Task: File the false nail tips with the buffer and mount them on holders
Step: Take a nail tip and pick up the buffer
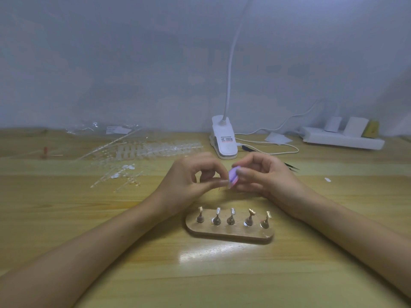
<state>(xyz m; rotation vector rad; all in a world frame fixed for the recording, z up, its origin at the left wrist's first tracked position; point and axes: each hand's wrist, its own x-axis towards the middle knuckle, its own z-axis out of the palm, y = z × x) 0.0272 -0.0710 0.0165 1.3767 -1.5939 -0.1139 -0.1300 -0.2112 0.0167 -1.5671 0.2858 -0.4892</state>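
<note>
My right hand (265, 174) pinches a small purple buffer block (233, 176) above the table's middle. My left hand (193, 176) meets it from the left, thumb and forefinger pressed against the buffer's edge; a nail tip between them is too small to make out. In front of my hands lies an oval wooden base (229, 233) with several brass holders (231, 216) standing on it in a row. Clear false nail tips on strips (155, 150) lie spread at the back left.
A white clip lamp (223, 138) stands behind my hands, its cable running right to a white power strip (342, 138). Dark tweezers (291, 166) lie behind my right hand. Clear plastic packaging (100, 130) and a small red object (45, 151) sit at the back left.
</note>
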